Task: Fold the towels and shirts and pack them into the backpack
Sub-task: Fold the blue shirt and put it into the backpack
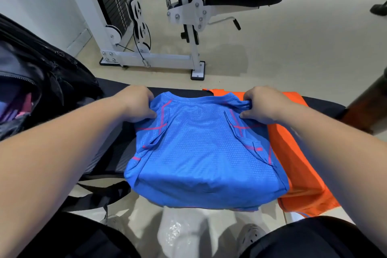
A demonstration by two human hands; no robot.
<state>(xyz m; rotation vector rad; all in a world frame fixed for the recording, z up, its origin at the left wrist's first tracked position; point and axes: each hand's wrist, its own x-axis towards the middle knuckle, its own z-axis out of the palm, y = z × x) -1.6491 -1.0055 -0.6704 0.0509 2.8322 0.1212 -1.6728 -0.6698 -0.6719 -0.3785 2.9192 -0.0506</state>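
backpack (52, 73): cut by left edge | orange cloth (297, 174): partly under blue shirt (199, 153)

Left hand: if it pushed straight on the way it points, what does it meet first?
The left hand pinches the blue shirt, so it would bunch the collar first; beyond that, probably the black bench, though depth is unclear.

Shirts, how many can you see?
2. The blue shirt lies on the bench, pinched by the left hand and the right hand. The orange shirt lies partly under it, to the right. The backpack may hide more.
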